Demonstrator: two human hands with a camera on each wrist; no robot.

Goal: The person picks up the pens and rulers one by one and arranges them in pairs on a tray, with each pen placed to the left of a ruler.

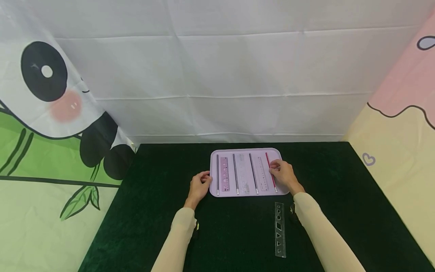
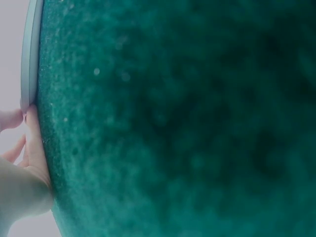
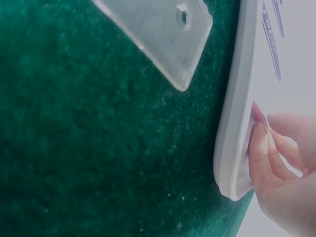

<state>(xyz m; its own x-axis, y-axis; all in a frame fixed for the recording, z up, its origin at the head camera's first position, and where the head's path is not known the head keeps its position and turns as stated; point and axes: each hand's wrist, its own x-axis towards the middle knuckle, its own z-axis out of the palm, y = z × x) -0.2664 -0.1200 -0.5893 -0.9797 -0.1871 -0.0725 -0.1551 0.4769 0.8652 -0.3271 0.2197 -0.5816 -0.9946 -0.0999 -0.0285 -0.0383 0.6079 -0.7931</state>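
Note:
A pale lilac tray (image 1: 244, 195) lies on the dark green table. On its left edge my left hand (image 1: 198, 187) pinches the rim (image 2: 28, 74) between thumb and fingers. My right hand (image 1: 284, 173) pinches a red pencil (image 1: 273, 183) at the tray's right side; in the right wrist view the fingers hide most of that pencil. To its left, three dark pencils (image 1: 253, 173) alternate with a pink ruler (image 1: 225, 183) and two clear rulers (image 1: 263, 177), all lying roughly side by side.
A clear stencil ruler (image 1: 280, 238) with cut-out shapes lies on the green cloth (image 1: 234, 234) in front of the tray, near the right forearm. White fabric (image 1: 231, 75) hangs behind the table, with printed cloth at both sides.

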